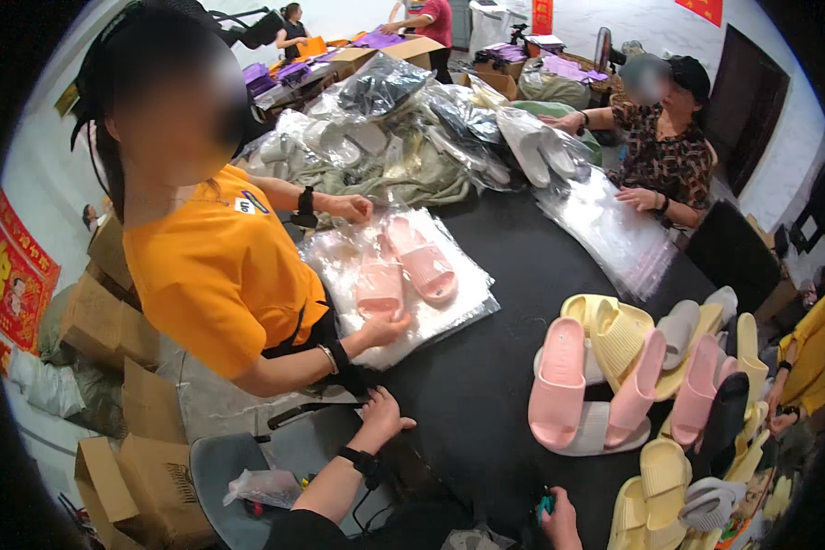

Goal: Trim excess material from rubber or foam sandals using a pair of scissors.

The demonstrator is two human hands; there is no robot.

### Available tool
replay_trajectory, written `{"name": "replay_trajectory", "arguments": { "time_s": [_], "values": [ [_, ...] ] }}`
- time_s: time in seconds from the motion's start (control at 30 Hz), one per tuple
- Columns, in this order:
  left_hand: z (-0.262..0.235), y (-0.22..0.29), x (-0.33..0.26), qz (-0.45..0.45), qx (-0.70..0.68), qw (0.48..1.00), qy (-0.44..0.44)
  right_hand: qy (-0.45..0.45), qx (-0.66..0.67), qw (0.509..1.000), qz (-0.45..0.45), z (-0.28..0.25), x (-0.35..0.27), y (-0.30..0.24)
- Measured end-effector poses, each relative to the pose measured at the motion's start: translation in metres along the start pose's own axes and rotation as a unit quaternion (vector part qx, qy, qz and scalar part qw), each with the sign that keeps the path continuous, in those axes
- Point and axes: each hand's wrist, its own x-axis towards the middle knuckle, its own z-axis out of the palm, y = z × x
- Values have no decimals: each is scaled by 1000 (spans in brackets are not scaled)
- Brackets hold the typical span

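Note:
My left hand (385, 420) rests by the near left edge of the black table (486, 367), its thumb apart from the fingers and nothing in it. Low in the picture, my right hand (559, 521) is closed round a small teal-handled tool (545, 504); its kind cannot be made out. Beside that hand lie yellow slippers (662, 477). Farther up are pink slippers (559, 371) on top of grey ones. Across from my left hand, a person in an orange shirt (215, 266) handles a pair of pink slippers (417, 266) in a clear bag, on a stack of clear bags.
Bagged slippers (348, 137) are heaped at the far side. Behind a stack of clear bags (605, 229) sits a person in a patterned top (660, 151). A yellow sleeve (816, 348) shows at the right. A grey chair (238, 458) and cardboard boxes (147, 486) stand at the left.

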Motion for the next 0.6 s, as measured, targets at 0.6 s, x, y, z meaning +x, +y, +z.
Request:
{"name": "replay_trajectory", "arguments": {
  "time_s": [0.6],
  "values": [
    [-16,9,-11,33,34,999,4,58,18,997,-43,-17,-7,-36]
  ]
}}
